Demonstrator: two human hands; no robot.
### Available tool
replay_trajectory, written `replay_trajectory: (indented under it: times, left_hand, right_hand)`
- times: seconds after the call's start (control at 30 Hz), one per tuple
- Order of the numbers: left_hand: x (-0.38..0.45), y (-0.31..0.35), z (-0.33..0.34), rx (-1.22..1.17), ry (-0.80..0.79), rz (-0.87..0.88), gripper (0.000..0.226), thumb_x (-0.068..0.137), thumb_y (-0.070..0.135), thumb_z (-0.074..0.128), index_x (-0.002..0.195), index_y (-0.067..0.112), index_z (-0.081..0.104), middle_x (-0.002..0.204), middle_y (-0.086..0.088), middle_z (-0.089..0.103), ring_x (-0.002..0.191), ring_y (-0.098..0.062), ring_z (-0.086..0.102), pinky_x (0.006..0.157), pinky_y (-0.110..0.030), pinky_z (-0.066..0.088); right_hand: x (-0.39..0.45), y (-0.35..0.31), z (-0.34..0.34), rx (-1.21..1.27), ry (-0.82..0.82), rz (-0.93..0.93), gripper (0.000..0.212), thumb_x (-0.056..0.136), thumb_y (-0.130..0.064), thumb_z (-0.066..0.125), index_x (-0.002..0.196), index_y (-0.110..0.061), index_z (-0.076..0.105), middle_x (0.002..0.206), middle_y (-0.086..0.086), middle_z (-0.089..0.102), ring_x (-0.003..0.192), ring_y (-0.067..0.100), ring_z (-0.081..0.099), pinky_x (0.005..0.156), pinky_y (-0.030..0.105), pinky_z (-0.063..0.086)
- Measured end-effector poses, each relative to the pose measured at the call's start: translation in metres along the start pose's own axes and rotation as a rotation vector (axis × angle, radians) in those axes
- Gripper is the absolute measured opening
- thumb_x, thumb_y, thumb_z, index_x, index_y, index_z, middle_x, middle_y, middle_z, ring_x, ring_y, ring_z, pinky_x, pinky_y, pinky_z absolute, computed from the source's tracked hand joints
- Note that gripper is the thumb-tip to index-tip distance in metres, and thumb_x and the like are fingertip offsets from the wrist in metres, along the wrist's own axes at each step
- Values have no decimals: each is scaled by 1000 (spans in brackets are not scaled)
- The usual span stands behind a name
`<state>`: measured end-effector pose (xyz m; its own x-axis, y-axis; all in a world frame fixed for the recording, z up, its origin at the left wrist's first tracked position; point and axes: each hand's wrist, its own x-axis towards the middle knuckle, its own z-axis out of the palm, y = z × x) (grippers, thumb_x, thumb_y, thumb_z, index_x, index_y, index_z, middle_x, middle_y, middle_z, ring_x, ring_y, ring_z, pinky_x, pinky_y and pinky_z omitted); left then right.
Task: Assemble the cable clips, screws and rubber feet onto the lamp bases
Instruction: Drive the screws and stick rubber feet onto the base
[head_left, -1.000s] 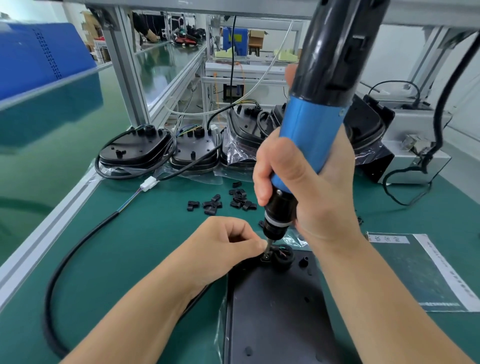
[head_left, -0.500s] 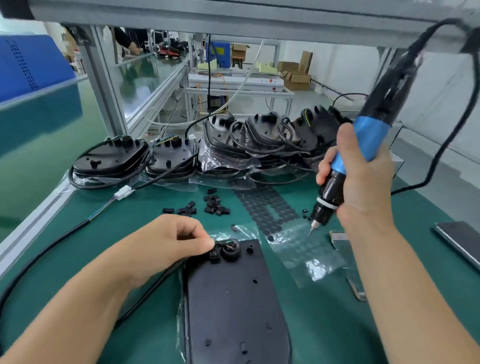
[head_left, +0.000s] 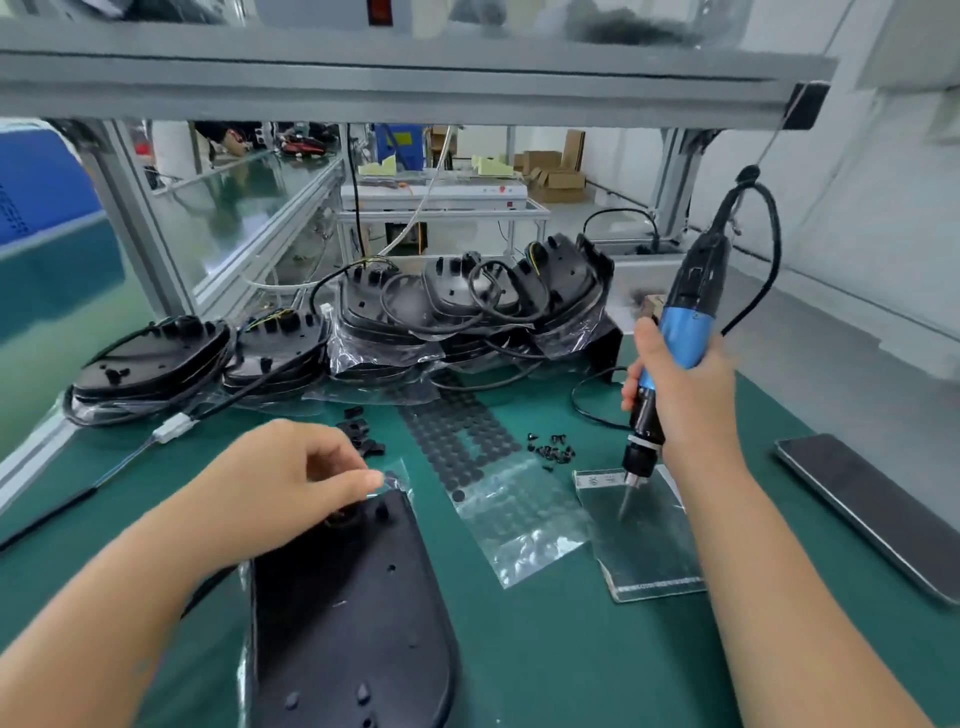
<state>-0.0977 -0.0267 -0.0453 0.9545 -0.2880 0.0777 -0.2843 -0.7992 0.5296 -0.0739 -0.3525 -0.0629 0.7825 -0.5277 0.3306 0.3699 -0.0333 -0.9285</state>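
Near left: left hand (head_left: 291, 483) loosely curled, holding nothing, over lamp base (head_left: 348, 613) on tabletop (head_left: 545, 649). Right hand (head_left: 685, 400) gripping electric screwdriver (head_left: 670, 364), lifted right, probably toward screws (head_left: 553, 452).

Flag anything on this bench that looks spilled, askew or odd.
Small black screws lie scattered loose on the green mat, uncontained, beside the sheet of black rubber feet. The black lamp bases behind are heaped unevenly, cables tangled.

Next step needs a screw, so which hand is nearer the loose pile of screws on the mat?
Right. The right hand, gripping the screwdriver, is just right of the screws. The left hand sits farther left, over the lamp base.
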Motion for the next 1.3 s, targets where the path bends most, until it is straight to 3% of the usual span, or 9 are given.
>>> replay_trajectory:
  times: [0.1,0.2,0.3,0.43,0.57,0.8,0.9,1.1,1.3]
  left_hand:
    - [14,33,23,137,-46,125,24,80,56,65,87,34,69,89,20,68,88,5,60,87,-29,50]
    - [36,52,45,449,-203,117,66,75,74,57,124,29,57,120,8,57,116,-14,51,97,-35,45]
    - [53,58,62,678,-321,12,90,63,88,50,113,14,58,108,-1,55,101,-21,52,78,-34,44]
    - [60,51,71,633,-338,-26,90,60,87,56,106,10,59,102,-2,51,93,-20,52,73,-32,45]
    - [59,47,70,581,-274,-24,90,62,81,62,120,12,58,113,-2,56,103,-21,57,83,-35,51]
    - [59,45,71,383,-99,38,52,71,54,77,102,13,69,86,4,64,82,-17,60,69,-29,50]
    - [60,42,71,278,-54,39,36,68,48,81,74,17,65,65,7,58,59,-8,52,53,-24,41]
    - [60,41,71,153,21,48,32,66,42,83,62,22,59,62,7,57,58,-10,50,51,-24,35]
    - [60,40,70,113,49,44,41,74,42,77,50,23,50,49,4,42,46,-9,35,45,-22,27]
  right_hand:
    - [-2,5,0,20,4,41,28,87,-40,69,98,-19,54,62,1,58,49,16,57,47,27,51]
    - [-3,7,-1,22,12,82,30,89,-41,66,105,-18,54,63,0,60,53,15,61,50,28,54]
    - [-4,8,-6,-8,43,89,31,90,-46,63,107,-22,55,72,3,64,57,13,64,55,29,56]
    - [-3,12,-13,-349,158,46,47,90,-60,50,119,-23,54,94,-4,63,81,13,61,79,37,52]
    - [-3,14,-17,-695,340,-63,52,95,-55,42,107,-6,55,106,15,54,91,25,43,74,33,34]
    - [-9,10,-12,-871,426,-183,57,96,-38,53,141,-4,43,124,20,48,116,35,43,96,43,36]
    - [-20,6,2,-759,269,-453,33,95,-21,58,124,-6,61,113,15,57,109,30,49,91,30,36]
    - [-53,8,44,-727,-579,-603,13,86,-25,71,96,-19,77,95,-5,69,97,16,53,87,32,40]
    - [-60,9,57,-828,-692,-629,19,81,-34,74,96,-23,76,94,-7,67,95,18,52,77,36,34]
